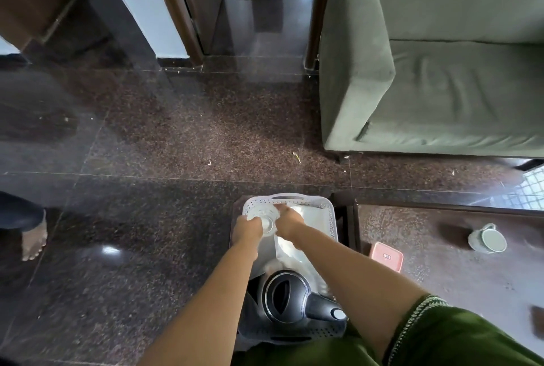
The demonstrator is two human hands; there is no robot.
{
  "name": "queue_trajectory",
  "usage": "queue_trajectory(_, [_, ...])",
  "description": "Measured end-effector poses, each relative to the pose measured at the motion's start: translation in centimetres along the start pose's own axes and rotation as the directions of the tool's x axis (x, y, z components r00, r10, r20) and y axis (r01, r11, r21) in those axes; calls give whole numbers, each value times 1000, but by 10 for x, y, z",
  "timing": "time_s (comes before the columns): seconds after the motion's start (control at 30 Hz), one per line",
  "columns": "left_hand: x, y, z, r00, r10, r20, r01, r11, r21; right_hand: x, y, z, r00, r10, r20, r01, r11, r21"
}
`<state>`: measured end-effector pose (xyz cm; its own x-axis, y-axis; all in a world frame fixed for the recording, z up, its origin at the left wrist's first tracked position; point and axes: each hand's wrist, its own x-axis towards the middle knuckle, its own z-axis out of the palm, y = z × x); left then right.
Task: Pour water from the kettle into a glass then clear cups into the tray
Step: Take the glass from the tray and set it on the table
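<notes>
A white perforated tray (332, 212) sits on a small dark stand in front of me. Inside its far left part is a clear glass (267, 222). My left hand (248, 228) grips the glass from the left. My right hand (290, 220) reaches in from the right, its fingers at the glass rim; the blur hides whether they curl round it. A black electric kettle (290, 296) with its lid down stands in the near end of the tray, handle pointing right. A pale green cup (487, 239) lies on its side on the brown table to the right.
A pink lidded box (387, 256) lies on the brown table's (441, 262) left edge. A green sofa (441, 71) fills the upper right. Another person's bare foot (34, 242) stands on the dark polished floor at far left. Door frames stand at the back.
</notes>
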<state>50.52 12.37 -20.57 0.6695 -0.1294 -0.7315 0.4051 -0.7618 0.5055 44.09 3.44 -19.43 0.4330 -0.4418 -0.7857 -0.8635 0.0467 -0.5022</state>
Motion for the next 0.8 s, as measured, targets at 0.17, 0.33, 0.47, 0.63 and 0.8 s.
queue_trajectory(0.17, [-47,26,3,984,160,-77,-150,981,122,-32,18,-32,995,-23,-93,49,956,288])
queue_trajectory(0.33, [-103,50,38,943,330,-45,-310,918,249,-77,54,-85,983,-31,-182,118,862,493])
queue_trajectory(0.47, [-164,56,96,926,378,11,-375,913,160,-119,104,-126,959,-34,-281,209,758,618])
queue_trajectory(0.63, [-241,41,197,917,377,128,-385,922,50,-166,204,-187,910,25,-413,278,701,656])
queue_trajectory(0.8, [-342,14,290,872,442,211,-464,883,66,-216,308,-240,866,64,-495,299,729,616])
